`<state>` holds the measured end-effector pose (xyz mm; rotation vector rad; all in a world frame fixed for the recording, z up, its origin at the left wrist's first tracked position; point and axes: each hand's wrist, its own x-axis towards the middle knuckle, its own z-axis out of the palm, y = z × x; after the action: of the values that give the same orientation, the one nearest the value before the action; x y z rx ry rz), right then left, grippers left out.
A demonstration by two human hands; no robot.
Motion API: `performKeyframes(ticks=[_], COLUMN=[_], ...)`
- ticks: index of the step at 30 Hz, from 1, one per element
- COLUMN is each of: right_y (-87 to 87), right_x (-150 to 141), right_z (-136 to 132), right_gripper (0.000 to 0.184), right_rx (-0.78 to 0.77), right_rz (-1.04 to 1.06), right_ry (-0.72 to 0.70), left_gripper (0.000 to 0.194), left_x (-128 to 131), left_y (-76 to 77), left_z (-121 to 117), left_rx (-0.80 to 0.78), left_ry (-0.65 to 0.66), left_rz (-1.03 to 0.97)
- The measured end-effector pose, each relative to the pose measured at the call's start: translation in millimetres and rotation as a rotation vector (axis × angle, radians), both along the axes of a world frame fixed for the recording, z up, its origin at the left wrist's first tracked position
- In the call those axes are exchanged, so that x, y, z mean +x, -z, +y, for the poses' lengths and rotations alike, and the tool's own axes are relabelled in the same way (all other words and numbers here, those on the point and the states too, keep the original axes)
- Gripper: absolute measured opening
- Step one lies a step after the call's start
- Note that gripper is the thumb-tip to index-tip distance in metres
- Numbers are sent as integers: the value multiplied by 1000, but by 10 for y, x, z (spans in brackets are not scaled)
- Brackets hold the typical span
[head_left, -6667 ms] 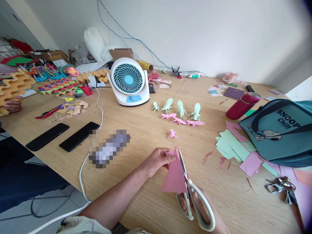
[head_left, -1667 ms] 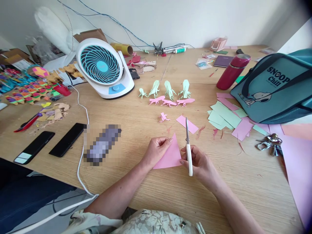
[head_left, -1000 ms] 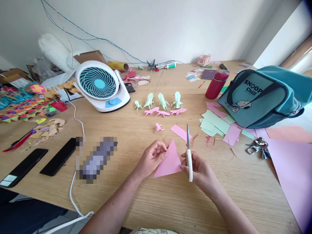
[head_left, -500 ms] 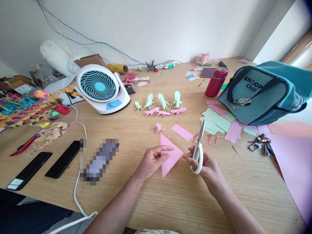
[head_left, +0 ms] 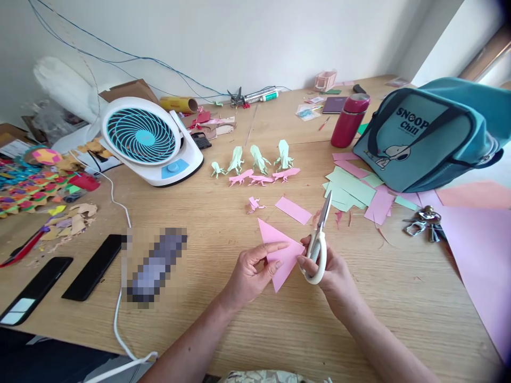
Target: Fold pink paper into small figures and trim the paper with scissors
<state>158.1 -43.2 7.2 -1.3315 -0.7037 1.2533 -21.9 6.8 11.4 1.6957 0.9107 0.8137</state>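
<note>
Between the thumb and fingers of my left hand (head_left: pixel 253 271) is a folded pink paper triangle (head_left: pixel 284 270), one corner pointing right. My right hand (head_left: pixel 333 276) holds white-handled scissors (head_left: pixel 315 260), blades together and pointing up and away. The thumb and fingertips of that hand also meet the triangle's right corner. Just beyond lies a pink paper strip (head_left: pixel 293 209) beside a small pink folded paper figure (head_left: pixel 254 204). Farther back stand pale green folded paper figures (head_left: pixel 259 159), with pink ones (head_left: pixel 261 180) in front of them.
A white fan (head_left: pixel 159 143) stands at the left, near phones (head_left: pixel 93 266) and a white cable (head_left: pixel 117 314). To the right are green and pink paper sheets (head_left: pixel 347 186), keys (head_left: pixel 427 221), a red flask (head_left: pixel 350 122) and a teal bag (head_left: pixel 419 138). Wooden table underneath.
The pink paper was cut along its edge earlier, and a strip now lies on the table. My left hand has turned the triangle; my right hand has tilted the scissors and come to its corner.
</note>
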Motion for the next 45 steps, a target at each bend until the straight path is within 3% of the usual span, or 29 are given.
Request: performKeyframes(ticks=[7,11,14,16,19,23,28,33,37,45], right_y=[41,38,29,48,113,190,204,148,81,61], right_x=[31,101,234,355,533,672,709,564,427,860], right_z=[-18,-35,-25,-4,35,60,45,82,132,135], right_gripper=[49,41,26,16,19,29,26,20,17,24], right_rx=[13,58,71,86,151,152,116,107,-26,-346], right_rz=[70,-59,-430,-815,-1290,-1587,-1643,-1673,-1681,-1705], right_ry=[-85,-197,-271,-212,-142,-102,-88,-144,-167,107], left_gripper=[20,19,21,24,26,23,22,23,27,28], left_x=[2,10,4,-3,-15,-25,-17,-7,-4,3], left_y=[-82,-66,-30,-1,51,130,193,202,200,164], left_z=[-6,1,24,47,89,163,231,222,212,212], left_rx=[64,48,11,-27,-56,-124,-293,-387,-459,-494], left_ry=[63,50,-25,-64,-123,-254,-357,-346,-342,-329], left_rz=[17,52,35,-13,-74,-140,-283,-333,-344,-374])
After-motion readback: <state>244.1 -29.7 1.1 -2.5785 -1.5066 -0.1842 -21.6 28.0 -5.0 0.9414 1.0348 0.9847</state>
